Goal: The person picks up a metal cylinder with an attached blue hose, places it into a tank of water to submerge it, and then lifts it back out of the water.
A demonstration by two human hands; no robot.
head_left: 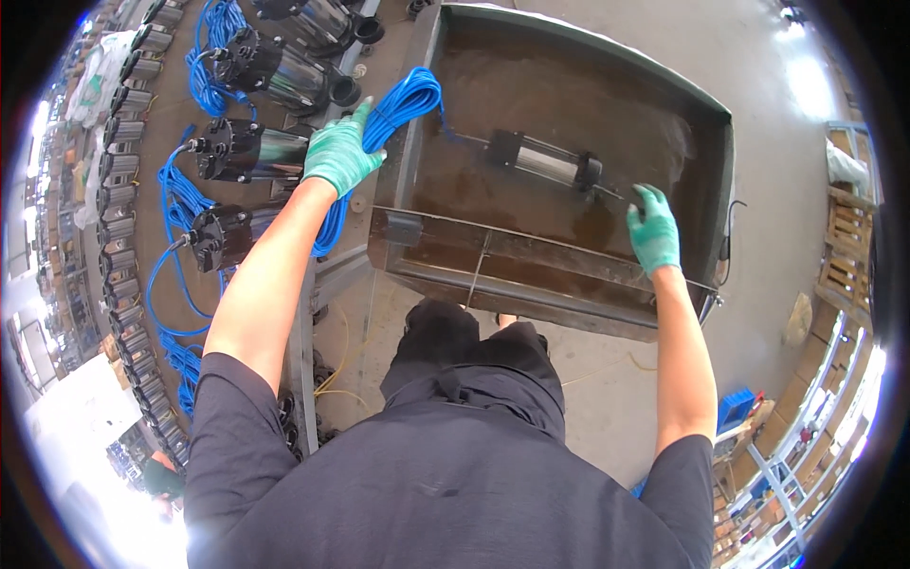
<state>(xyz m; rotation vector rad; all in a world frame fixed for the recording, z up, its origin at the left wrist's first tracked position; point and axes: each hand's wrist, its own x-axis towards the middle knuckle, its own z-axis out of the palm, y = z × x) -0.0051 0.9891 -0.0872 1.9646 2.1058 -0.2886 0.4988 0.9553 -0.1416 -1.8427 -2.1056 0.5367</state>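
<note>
My left hand [343,152], in a green glove, is closed round a coiled blue cable [406,106] at the left rim of a metal tank [409,180]. The tank holds murky brown water. In it lies a submersible pump [545,161] with a silver body and black ends, on its side. A thin lead runs from the pump's left end toward the cable coil. My right hand [654,232], gloved in green too, hovers over the water near the thin rod at the pump's right end. Its thumb and fingers are apart, with nothing visible between them.
Several similar black and silver pumps [248,150] with blue cable coils stand left of the tank. Farther left runs a long row of metal parts [118,228]. A metal bar [531,239] crosses the tank's near side. Wooden pallets [846,251] and a blue bin [735,411] are at the right.
</note>
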